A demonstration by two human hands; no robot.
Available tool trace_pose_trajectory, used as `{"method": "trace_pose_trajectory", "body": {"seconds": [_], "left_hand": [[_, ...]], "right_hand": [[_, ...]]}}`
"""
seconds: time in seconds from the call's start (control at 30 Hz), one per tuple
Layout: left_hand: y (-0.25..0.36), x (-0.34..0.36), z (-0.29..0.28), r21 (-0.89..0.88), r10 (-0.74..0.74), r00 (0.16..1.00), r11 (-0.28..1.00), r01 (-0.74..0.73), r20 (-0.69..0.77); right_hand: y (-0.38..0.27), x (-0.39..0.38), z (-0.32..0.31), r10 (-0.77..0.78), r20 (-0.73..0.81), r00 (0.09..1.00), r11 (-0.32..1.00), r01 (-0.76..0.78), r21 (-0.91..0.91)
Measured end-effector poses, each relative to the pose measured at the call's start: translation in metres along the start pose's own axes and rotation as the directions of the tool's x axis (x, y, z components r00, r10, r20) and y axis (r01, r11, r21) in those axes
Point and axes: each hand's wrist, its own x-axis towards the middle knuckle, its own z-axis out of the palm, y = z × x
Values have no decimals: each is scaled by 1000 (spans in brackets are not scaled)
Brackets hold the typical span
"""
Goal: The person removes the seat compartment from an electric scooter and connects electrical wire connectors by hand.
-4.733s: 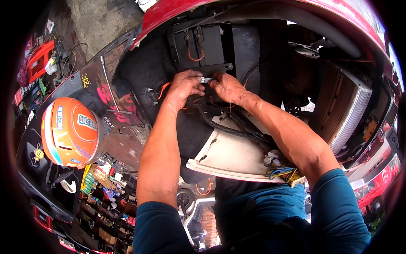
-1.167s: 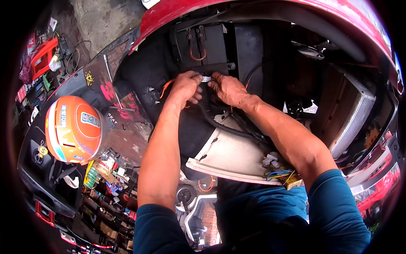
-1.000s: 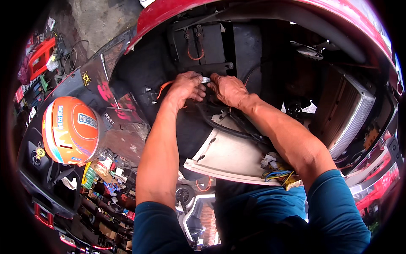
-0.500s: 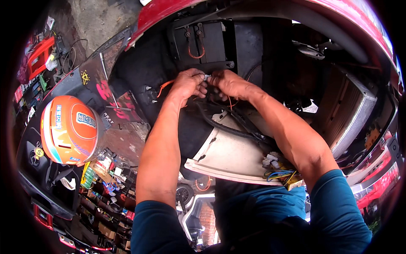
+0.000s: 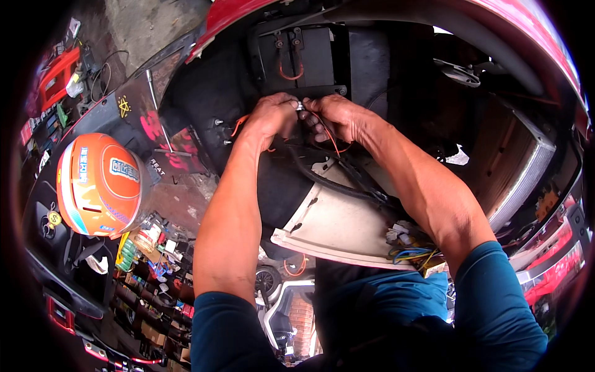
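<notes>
Inside the dark compartment, my left hand [image 5: 276, 116] and my right hand [image 5: 338, 116] meet at a small pale connector [image 5: 300, 106], pinched between both sets of fingertips. My fingers cover much of it. A thin orange-red wire [image 5: 333, 141] loops down below my right hand. Left of my left hand, a thicker orange cable [image 5: 238, 126] sticks out near two metal bolts [image 5: 222, 132]. Just beyond the hands stand dark batteries [image 5: 315, 57], with an orange jumper cable [image 5: 290, 77] curving between terminals. Black corrugated tubing [image 5: 325, 181] runs below my hands.
A cream panel [image 5: 341, 239] lies under my forearms, with loose wires and plugs [image 5: 406, 239] at its right. A finned metal box [image 5: 524, 158] stands right. To the left are an orange helmet [image 5: 102, 186] and a T-handled wrench [image 5: 158, 115]. Red bodywork [image 5: 232, 17] arches above.
Both hands stay together at the connector and have shifted slightly up in the picture. My right fingers have turned, and more of the thin orange-red wire shows beneath them.
</notes>
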Motion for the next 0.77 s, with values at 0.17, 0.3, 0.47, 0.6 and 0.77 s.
{"method": "trace_pose_trajectory", "body": {"seconds": [0.17, 0.3, 0.47, 0.6, 0.77], "left_hand": [[1, -5, -2, 68, -23, 1000, 997, 22, 18], [5, 0, 1, 71, -12, 1000, 997, 10, 19], [1, 3, 6, 188, -10, 1000, 982, 15, -27], [-6, -17, 17, 366, 36, 998, 931, -16, -48], [33, -146, 33, 775, 206, 939, 626, 91, -277]], "right_hand": [[-2, 1, 6, 29, -27, 999, 994, -32, -100], [-5, 3, 7, 4, -105, 994, 990, -19, -141], [-6, -3, 14, -157, -191, 969, 920, 73, -384], [17, -4, 2, -411, -138, 901, 556, 128, -821], [-3, -119, 101, -558, -250, 791, 287, -99, -953]]}}
